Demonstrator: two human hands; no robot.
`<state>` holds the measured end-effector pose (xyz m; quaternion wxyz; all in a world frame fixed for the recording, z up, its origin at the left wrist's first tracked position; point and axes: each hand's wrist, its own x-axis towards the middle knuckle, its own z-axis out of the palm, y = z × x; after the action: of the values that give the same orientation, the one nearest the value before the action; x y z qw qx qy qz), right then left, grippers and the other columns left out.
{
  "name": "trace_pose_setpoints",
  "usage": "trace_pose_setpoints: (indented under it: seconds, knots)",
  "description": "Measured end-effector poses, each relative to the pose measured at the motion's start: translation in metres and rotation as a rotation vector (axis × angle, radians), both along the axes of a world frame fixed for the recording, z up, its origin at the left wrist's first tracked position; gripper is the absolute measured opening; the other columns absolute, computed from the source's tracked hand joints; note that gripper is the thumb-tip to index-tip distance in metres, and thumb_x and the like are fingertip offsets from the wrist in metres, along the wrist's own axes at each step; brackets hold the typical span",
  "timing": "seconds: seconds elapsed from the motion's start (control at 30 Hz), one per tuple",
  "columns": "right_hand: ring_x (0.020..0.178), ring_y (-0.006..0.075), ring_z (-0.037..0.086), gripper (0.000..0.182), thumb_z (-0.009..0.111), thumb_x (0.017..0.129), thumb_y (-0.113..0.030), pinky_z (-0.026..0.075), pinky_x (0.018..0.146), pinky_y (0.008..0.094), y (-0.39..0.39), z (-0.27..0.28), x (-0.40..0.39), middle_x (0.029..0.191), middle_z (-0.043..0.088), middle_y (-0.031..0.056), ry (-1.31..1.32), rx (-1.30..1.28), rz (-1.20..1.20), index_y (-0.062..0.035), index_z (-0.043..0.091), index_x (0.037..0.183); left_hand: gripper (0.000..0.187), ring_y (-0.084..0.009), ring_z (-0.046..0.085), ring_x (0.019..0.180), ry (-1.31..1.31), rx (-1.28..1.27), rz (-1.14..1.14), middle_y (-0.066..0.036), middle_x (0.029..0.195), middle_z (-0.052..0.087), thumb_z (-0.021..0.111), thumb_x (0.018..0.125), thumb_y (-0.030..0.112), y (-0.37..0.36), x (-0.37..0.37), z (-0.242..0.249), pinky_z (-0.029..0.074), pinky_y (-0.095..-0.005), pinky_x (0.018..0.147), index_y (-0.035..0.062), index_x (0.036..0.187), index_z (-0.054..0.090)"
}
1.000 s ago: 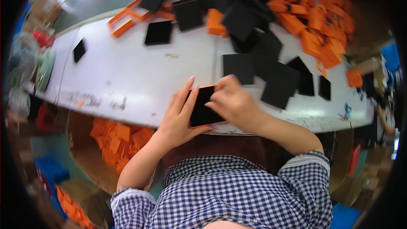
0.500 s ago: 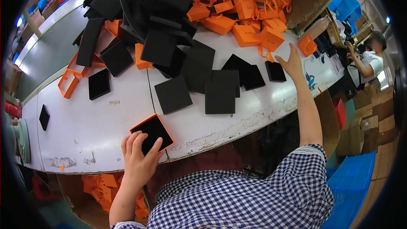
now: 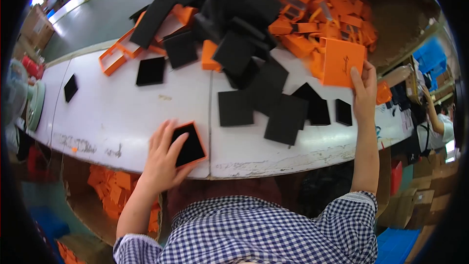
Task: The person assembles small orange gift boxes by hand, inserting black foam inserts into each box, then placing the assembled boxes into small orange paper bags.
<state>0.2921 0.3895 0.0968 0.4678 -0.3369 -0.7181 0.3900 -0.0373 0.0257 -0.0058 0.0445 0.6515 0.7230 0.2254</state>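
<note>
On the table near its front edge sits a shallow orange box (image 3: 204, 147) with a black pad (image 3: 189, 142) inside. My left hand (image 3: 163, 154) holds this box at its left and near sides, one finger over the pad. My right hand (image 3: 365, 90) grips an orange box lid (image 3: 339, 63) by its right edge, thumb on the face with dark lettering. That lid is raised in front of the orange pile. Several black pads, including one square pad (image 3: 235, 108), lie between my hands, and a small black pad (image 3: 343, 112) is below the right hand.
A heap of black pads (image 3: 229, 14) covers the table's back, with orange frames (image 3: 113, 61) beside it. Orange boxes (image 3: 337, 10) pile up at the back right. A carton under the table holds orange pieces (image 3: 115, 190). A green fan (image 3: 35, 102) stands left; another person (image 3: 435, 127) is at right.
My right hand, which was open and reaching near the orange pile, now holds up an orange box lid. The left hand has shifted on the padded box, and the head view has turned.
</note>
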Motion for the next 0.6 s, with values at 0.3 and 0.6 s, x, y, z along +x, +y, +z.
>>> trace_pose_setpoints:
  seconds: [0.3, 0.6]
  knots:
    - [0.094, 0.0122, 0.067, 0.037, 0.065, 0.104, -0.020, 0.056, 0.081, 0.0284, -0.177, -0.092, -0.162, 0.114, 0.064, 0.0137, -0.016, -0.683, 0.576, 0.0002, 0.043, 0.126, 0.080, -0.0444, 0.036, 0.143, 0.174, -0.080, 0.350, -0.025, 0.159, 0.035, 0.080, 0.083, 0.034, -0.084, -0.060, -0.006, 0.032, -0.0526, 0.116, -0.0026, 0.147, 0.048]
    - [0.099, 0.0312, 0.066, 0.024, 0.075, 0.085, -0.016, 0.053, 0.082, 0.0434, -0.199, -0.043, -0.222, 0.104, 0.066, 0.0165, -0.432, 0.751, 0.847, -0.0019, 0.062, 0.099, 0.083, -0.0416, 0.033, 0.146, 0.011, 0.003, 0.434, -0.020, 0.163, 0.033, 0.075, 0.077, 0.021, -0.111, -0.077, -0.008, 0.028, -0.0512, 0.122, -0.0029, 0.149, 0.041]
